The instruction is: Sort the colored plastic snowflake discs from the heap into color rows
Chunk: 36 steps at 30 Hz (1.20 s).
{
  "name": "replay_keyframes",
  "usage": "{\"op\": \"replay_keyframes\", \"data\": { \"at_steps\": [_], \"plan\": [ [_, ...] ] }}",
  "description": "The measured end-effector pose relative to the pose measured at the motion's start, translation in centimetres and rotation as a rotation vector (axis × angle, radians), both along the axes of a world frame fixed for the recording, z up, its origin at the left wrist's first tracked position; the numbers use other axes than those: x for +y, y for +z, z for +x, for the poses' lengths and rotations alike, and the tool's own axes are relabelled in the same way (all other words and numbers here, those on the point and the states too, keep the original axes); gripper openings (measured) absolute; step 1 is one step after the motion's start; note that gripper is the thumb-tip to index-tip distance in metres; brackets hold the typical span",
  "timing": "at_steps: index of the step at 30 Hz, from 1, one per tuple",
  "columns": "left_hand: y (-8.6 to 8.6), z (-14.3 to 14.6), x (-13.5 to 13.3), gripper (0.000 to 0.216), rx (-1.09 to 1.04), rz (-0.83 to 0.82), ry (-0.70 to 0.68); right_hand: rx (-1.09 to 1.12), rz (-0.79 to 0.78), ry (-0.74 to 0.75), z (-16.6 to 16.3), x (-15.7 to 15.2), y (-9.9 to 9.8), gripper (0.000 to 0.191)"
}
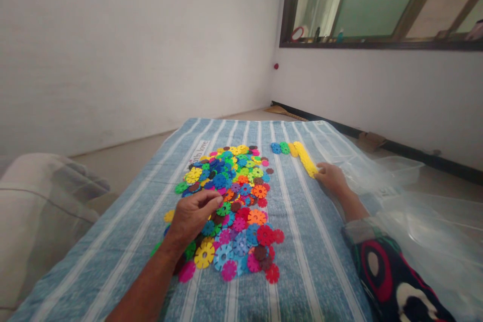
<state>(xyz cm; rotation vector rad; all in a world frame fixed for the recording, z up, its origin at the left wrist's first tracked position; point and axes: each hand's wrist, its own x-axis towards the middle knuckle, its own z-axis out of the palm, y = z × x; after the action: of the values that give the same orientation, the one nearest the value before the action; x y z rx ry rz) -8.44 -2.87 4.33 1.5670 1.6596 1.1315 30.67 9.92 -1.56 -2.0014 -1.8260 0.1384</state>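
Observation:
A heap of flat, flower-shaped plastic discs (234,201) in many colours lies on a blue striped cloth (302,241). My left hand (194,214) rests on the heap's near left side, fingers curled and pinched among the discs. What it grips is hidden. My right hand (331,177) lies further right on the cloth, closed on the near end of a row of joined yellow discs (305,159). At the row's far end sit a green disc (285,148) and a blue disc (275,148).
A clear plastic bag (415,221) and a clear tub (402,167) lie to the right of the cloth. A grey cushion (33,211) sits at the left. White walls meet beyond, with a window ledge (377,44) above at the right.

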Motion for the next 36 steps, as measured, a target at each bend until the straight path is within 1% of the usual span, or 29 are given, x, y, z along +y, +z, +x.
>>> {"op": "replay_keyframes", "data": {
  "at_steps": [4,8,12,14,16,18,21,23,25,27,29,31,33,36],
  "plan": [
    [0.5,-1.5,0.2,0.032,0.162,-0.014,-0.069,-0.008,0.004,0.006,0.1,0.0,-0.1,0.039],
    [1.1,-3.6,0.1,0.029,0.315,-0.148,-0.224,-0.049,0.012,0.003,0.1,-0.3,0.1,0.038],
    [1.2,-5.3,-0.5,0.021,0.325,-0.322,-0.351,-0.123,0.046,-0.033,-0.3,-0.6,0.6,0.036],
    [1.2,-5.8,-0.9,0.016,0.329,-0.36,-0.374,-0.131,0.085,-0.034,-1.1,-0.7,1.1,0.034],
    [1.1,-6.2,-1.2,0.014,0.337,-0.37,-0.381,-0.116,0.138,0.007,-2.5,-1.1,1.7,0.031],
    [0.9,-6.4,-1.4,0.014,0.338,-0.37,-0.365,-0.083,0.19,0.121,-4.6,-1.8,2.5,0.029],
    [0.4,-6.7,-1.3,0.015,0.332,-0.336,-0.31,-0.011,0.243,0.402,-8.7,-3.9,3.7,0.024],
    [0.0,-6.9,-1.2,0.016,0.343,-0.293,-0.261,0.035,0.261,0.582,-11.8,-6.1,4.4,0.022],
    [-0.4,-7.0,-0.9,0.017,0.364,-0.257,-0.219,0.037,0.249,0.809,-14.7,-8.6,4.9,0.019],
    [-0.7,-7.1,-0.8,0.016,0.392,-0.237,-0.192,0.023,0.226,1.018,-17.2,-11.1,5.2,0.017],
    [-0.9,-7.0,-0.7,0.017,0.421,-0.226,-0.177,-0.027,0.203,1.172,-19.1,-13.2,5.1,0.014],
    [-1.0,-7.0,-0.6,0.018,0.444,-0.219,-0.162,-0.075,0.212,1.245,-20.6,-14.7,4.5,0.016],
    [-1.0,-6.9,-0.5,0.02,0.462,-0.212,-0.158,-0.125,0.216,1.269,-21.5,-15.5,3.7,0.024],
    [-1.1,-6.9,-0.5,0.021,0.489,-0.184,-0.154,-0.183,0.211,1.217,-22.2,-15.7,2.6,0.033]
  ]
}}
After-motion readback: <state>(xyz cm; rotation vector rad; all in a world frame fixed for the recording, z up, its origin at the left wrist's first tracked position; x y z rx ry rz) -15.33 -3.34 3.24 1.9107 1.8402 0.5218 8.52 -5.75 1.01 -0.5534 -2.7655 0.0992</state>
